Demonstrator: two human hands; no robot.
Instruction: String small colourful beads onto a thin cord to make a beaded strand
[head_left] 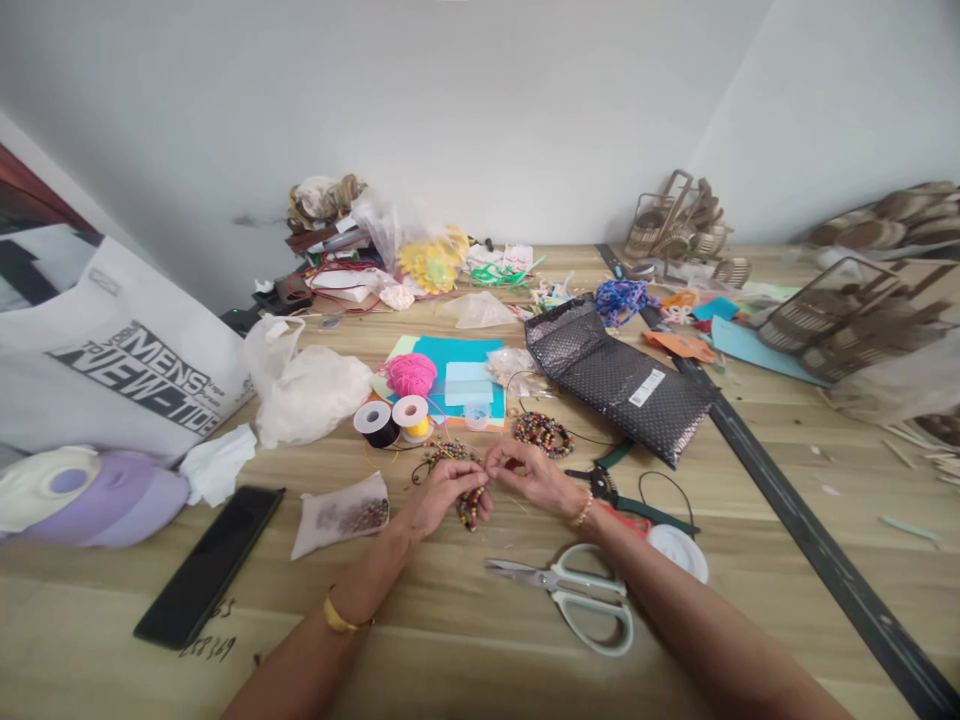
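Note:
Over the middle of the table, my left hand is closed, with a multicoloured beaded string hanging from its fingers. My right hand pinches close beside the left fingertips; whatever lies in that pinch is too small to make out. Behind the right hand is a coil of beaded strings. Loose beads lie just beyond the left hand. Scissors with pale green handles rest nearer me, below the right hand. A small pouch of beads lies left of my left hand.
Two thread spools and pink yarn stand behind the hands. A black padded envelope, dark pliers and a white spool are to the right. A phone and plastic bag lie left. Wicker baskets stand far right.

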